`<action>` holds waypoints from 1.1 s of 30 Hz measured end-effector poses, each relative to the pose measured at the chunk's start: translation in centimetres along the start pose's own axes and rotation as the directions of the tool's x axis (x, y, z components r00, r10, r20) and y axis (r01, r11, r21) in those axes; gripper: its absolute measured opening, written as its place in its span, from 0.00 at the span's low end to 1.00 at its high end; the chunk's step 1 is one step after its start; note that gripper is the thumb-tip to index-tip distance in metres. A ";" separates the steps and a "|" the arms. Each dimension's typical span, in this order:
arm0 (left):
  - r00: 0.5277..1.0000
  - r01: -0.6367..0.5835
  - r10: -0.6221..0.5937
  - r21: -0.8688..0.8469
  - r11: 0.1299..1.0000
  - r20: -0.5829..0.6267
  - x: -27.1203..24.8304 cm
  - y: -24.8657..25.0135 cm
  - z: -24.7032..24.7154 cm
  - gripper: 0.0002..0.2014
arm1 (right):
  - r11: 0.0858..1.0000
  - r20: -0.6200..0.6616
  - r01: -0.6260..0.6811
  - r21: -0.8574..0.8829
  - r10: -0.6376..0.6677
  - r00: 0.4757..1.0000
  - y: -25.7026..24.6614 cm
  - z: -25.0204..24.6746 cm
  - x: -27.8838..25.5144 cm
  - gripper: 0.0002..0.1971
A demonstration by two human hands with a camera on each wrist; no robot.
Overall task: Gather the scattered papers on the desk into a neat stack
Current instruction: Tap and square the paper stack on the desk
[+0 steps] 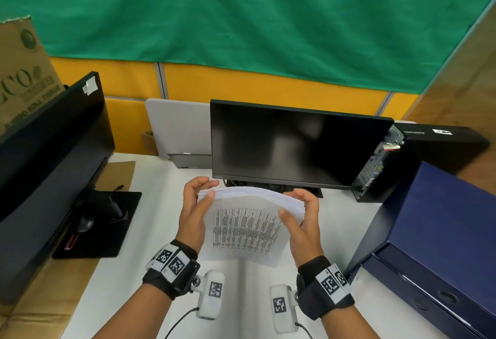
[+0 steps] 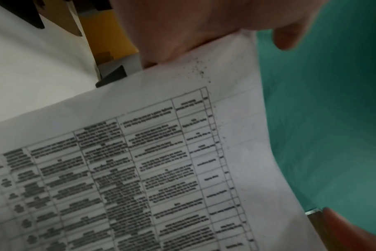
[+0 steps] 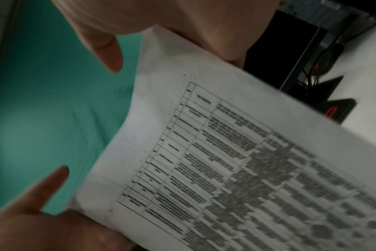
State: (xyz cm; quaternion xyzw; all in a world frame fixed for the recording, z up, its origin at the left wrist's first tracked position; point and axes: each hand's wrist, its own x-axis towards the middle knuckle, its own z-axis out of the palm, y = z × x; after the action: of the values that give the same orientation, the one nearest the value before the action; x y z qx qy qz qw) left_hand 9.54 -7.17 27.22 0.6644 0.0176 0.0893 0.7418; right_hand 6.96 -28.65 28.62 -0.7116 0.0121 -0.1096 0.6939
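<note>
A thick stack of white papers, its front sheet printed with a table, stands tilted on edge above the white desk in front of the monitor. My left hand grips the stack's left side, thumb on the front sheet and fingers curled behind. My right hand grips the right side the same way. The printed sheet fills the left wrist view with my left hand's fingers at its top edge. The same sheet fills the right wrist view, my right hand's fingers near its edge.
A black monitor stands just behind the stack. A second monitor and its flat base are at the left, over cardboard. A navy box sits at the right, a computer case behind it.
</note>
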 end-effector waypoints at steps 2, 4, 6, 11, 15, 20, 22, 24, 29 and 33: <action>0.997 0.027 -0.025 -0.039 0.999 0.069 -0.1 -0.6 -0.8 0.29 | 1.000 0.048 -0.005 -0.030 0.006 0.999 0.7 -0.5 -0.5 0.28; 0.996 0.061 -0.064 0.060 0.996 0.055 -0.2 -1.1 -1.2 0.27 | 0.994 0.040 -0.065 -0.085 0.069 0.997 1.2 -0.6 -0.7 0.27; 0.996 0.081 -0.088 0.241 0.967 0.019 -0.4 -1.1 -1.1 0.18 | 0.983 0.012 -0.082 -0.167 0.085 0.996 1.5 -0.4 -0.8 0.20; 0.996 0.033 -0.056 0.302 0.953 0.067 -1.3 -0.8 -0.2 0.12 | 0.979 -0.010 -0.074 -0.190 0.074 0.997 1.1 0.3 -1.0 0.11; 0.992 0.038 -0.082 0.381 0.924 0.099 -1.6 -1.5 -0.6 0.10 | 0.971 0.029 -0.081 -0.225 0.090 0.995 1.3 0.6 -1.8 0.13; 0.994 0.048 -0.076 0.332 0.942 0.072 -1.4 -1.1 -1.1 0.14 | 0.948 -0.076 0.101 -0.302 -0.129 0.989 -1.6 0.8 -1.8 0.28; 0.994 0.045 -0.073 0.317 0.948 0.078 -1.5 -1.0 -1.3 0.14 | 0.810 -0.030 0.311 -0.497 -0.375 0.927 -3.9 1.9 -1.9 0.29; 0.995 0.032 -0.061 0.318 0.948 0.080 -1.5 -1.1 -1.5 0.12 | 0.610 0.168 0.468 -0.639 -0.483 0.859 -5.7 4.0 -2.5 0.31; 0.996 -0.036 0.007 0.339 0.940 0.086 -0.9 -2.1 -1.3 0.10 | 0.305 0.572 0.616 -0.726 -0.230 0.788 -5.7 9.3 -3.3 0.36; 0.990 -0.052 0.006 0.325 0.944 0.140 -1.2 -1.4 -1.1 0.15 | 0.201 0.633 0.640 -0.741 -0.108 0.767 -4.3 10.4 -2.9 0.36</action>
State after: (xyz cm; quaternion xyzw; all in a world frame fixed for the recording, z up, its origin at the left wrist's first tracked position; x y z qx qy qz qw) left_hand 8.32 -6.39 25.60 0.7831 -0.0286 0.0503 0.6192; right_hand 5.33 -17.76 32.39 -0.9569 -0.2668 -0.0861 0.0761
